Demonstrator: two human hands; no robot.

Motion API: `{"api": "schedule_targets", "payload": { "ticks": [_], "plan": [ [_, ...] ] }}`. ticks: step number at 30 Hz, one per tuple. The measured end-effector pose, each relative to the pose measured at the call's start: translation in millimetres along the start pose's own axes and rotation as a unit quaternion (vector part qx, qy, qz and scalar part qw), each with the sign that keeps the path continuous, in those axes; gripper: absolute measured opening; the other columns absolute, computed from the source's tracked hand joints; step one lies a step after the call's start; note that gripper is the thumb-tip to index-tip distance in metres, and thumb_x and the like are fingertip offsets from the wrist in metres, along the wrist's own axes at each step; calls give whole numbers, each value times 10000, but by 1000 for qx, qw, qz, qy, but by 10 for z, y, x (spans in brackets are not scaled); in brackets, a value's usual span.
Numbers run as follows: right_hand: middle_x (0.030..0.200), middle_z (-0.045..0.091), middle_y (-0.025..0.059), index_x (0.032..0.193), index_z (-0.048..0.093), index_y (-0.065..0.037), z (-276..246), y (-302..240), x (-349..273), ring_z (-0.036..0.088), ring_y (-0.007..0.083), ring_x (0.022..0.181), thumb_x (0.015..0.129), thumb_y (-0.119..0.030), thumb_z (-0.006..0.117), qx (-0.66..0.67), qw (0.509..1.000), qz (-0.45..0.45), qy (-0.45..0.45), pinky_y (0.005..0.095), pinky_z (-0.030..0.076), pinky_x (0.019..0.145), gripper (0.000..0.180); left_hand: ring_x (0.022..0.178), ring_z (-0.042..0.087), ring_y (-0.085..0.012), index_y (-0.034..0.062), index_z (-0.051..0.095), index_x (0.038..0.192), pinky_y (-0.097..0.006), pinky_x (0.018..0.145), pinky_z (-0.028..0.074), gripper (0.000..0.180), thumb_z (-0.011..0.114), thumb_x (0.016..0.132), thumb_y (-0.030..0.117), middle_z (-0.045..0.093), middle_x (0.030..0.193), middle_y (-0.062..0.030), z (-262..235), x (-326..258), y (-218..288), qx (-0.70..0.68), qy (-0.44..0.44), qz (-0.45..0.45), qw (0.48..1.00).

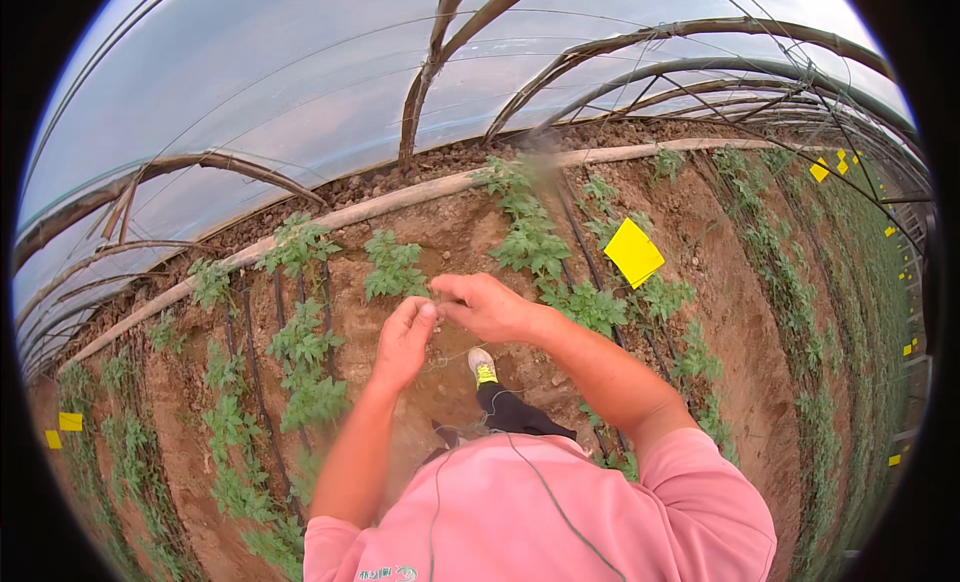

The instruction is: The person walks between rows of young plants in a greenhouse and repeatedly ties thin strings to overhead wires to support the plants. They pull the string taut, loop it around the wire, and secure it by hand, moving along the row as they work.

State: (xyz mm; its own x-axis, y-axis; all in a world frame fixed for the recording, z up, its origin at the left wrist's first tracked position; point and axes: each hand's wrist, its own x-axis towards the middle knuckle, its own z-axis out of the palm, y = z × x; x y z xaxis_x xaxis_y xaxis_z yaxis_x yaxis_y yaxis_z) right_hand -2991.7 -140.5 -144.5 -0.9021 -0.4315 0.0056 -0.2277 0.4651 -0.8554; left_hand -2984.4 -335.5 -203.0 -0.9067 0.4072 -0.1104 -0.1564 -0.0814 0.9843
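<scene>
Setting: the inside of a plastic-covered greenhouse tunnel [300, 92], its bent wooden arches [430, 52] rising over bare brown soil [450, 232].

Viewpoint: looks down over the person's pink shirt [520, 512]; both bare forearms rise from the lower edge and meet in front of the chest.

Left hand [405, 337]: raised with the fingers curled and the fingertips [428, 307] pinched together on a thin pale string [455, 354]; closed on it rather than spread.

Right hand [490, 307]: comes in from the right with its fingers folded and its fingertips drawn up to those of the left hand, so that the two hands touch at the pinch; it appears to grip the same string, though the exact hold is too small to tell.

String: a fine light line, held between the two hands at chest height above the soil path, with a slack length trailing down below the hands toward the shirt; its far end cannot be followed.

Foot: a pale shoe with a yellow-green band [482, 365] stands on the soil just below the hands, a dark trouser leg [515, 412] behind it.

Plants: young leafy green seedlings [395, 262] stand in rows on both sides of the path, with dark drip lines [255, 372] running along the rows on the left.

Yellow cards: a square yellow sticky trap [633, 252] hangs to the right of the hands, well apart from them; smaller ones [70, 422] show at the far left and at the far right.
</scene>
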Motion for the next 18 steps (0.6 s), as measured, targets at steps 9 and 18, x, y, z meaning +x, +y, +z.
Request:
{"api": "schedule_targets", "payload": {
  "ticks": [9, 18],
  "plan": [
    [822, 606, -6, 1009, 554, 7, -1087, 1056, -159, 532, 62, 738, 977, -136, 611, 110, 977, 101, 155, 239, 472, 649, 157, 675, 495, -20, 5, 691, 974, -195, 588, 384, 104, 669, 935, 99, 626, 786, 52, -862, 357, 192, 27, 177, 10, 984],
    [994, 655, 189, 1056, 536, 33, -1395, 121, 912, 633, 344, 910, 956, -211, 622, -102, 982, -40, 153, 425, 496, 799, 277, 747, 551, -85, -9, 697, 977, -275, 652, 452, 227, 686, 947, 215, 643, 808, -3, -463, 1724, 2257, 228, 309, 442, 811]
  ]
}}
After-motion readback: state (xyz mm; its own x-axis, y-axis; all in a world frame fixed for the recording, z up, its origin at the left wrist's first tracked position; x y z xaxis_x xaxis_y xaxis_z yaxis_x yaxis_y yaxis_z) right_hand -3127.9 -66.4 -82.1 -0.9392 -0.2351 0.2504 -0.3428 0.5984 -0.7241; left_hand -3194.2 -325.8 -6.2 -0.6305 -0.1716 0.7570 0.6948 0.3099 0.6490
